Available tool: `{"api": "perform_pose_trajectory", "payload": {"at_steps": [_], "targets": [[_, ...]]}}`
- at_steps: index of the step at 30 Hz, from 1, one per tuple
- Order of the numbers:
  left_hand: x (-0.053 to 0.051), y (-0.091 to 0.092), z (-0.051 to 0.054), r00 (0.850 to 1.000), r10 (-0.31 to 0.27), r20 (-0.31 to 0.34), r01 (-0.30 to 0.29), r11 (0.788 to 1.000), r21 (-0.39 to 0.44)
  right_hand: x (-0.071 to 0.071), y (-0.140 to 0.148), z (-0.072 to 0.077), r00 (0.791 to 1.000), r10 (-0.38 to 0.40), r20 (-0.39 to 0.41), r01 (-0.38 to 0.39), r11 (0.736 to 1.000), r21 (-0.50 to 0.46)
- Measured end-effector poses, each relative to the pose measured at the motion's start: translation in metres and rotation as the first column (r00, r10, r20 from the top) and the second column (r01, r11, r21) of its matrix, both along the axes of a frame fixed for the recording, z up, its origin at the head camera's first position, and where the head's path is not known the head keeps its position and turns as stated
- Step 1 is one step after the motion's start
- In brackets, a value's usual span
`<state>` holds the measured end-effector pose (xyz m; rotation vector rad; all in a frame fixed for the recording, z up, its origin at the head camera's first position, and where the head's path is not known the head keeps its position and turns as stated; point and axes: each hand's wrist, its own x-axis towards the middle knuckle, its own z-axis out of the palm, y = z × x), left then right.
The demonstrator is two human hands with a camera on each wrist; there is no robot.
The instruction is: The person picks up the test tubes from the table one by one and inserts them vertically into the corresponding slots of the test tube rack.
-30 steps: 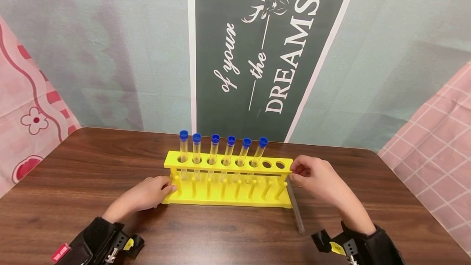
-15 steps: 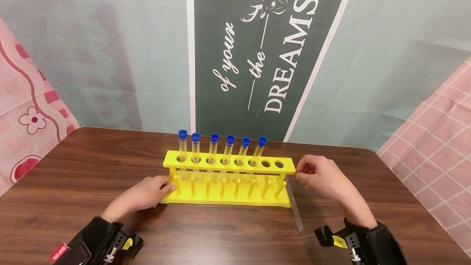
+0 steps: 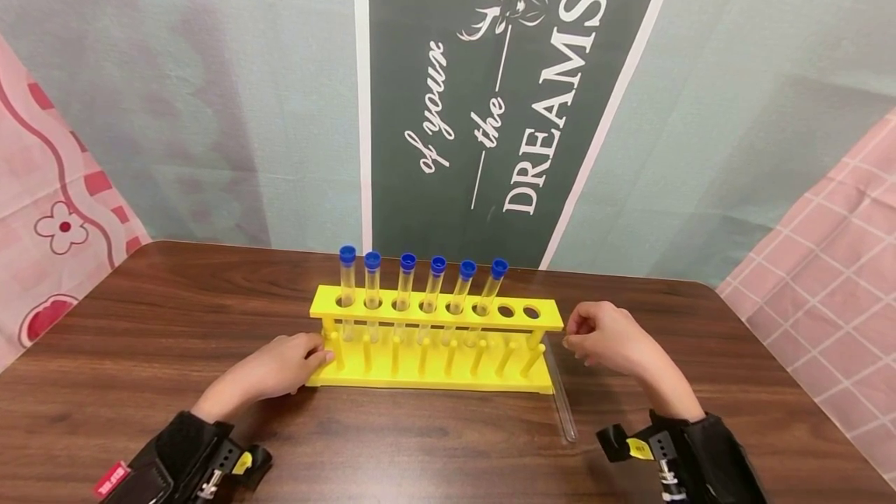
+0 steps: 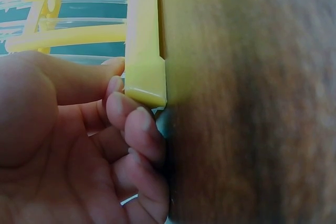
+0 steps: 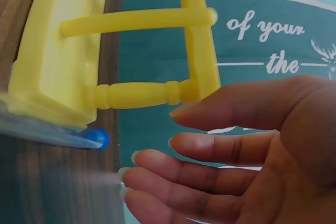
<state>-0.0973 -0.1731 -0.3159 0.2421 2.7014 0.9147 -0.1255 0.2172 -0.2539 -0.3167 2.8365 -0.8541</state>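
A yellow test tube rack stands on the table, with several clear test tubes with blue caps leaning in its holes. The two rightmost holes hold no tube. My left hand grips the left end of the rack's base; in the left wrist view the thumb lies on one side and curled fingertips on the other. Just off the rack's right end, my right hand holds nothing, its fingers loosely bent in the right wrist view. Another test tube lies beside that end, its blue cap behind the rack.
The brown wooden table ends at a hanging cloth printed with words and a deer head. Pink cloths hang at both sides. A strapped wrist camera mount sits on each forearm.
My right hand has let go of the rack's upper right corner and moved slightly right and down. The left hand keeps its grip, and the tubes stand as before.
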Motion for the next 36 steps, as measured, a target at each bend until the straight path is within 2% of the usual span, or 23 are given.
{"api": "perform_pose_trajectory", "payload": {"at_steps": [6,16,28,36], "targets": [[0.0,0.0,0.0,1.0,0.006,0.01,-0.006,1.0,-0.002,-0.004,0.001,-0.007,0.999,0.0,0.033,0.0,1.0,0.014],[-0.001,-0.002,-0.004,0.999,-0.029,-0.029,0.029,1.0,0.005,-0.007,-0.003,-0.017,0.996,-0.036,0.083,0.033,0.999,0.04],[-0.001,-0.002,-0.003,1.0,-0.016,-0.017,0.016,1.0,-0.004,-0.011,-0.001,-0.026,0.988,-0.018,0.153,0.02,1.0,-0.012],[-0.001,-0.002,-0.003,1.0,-0.013,-0.026,0.013,1.0,0.0,-0.01,-0.007,-0.03,0.979,-0.087,0.187,0.086,0.996,0.015]]}}
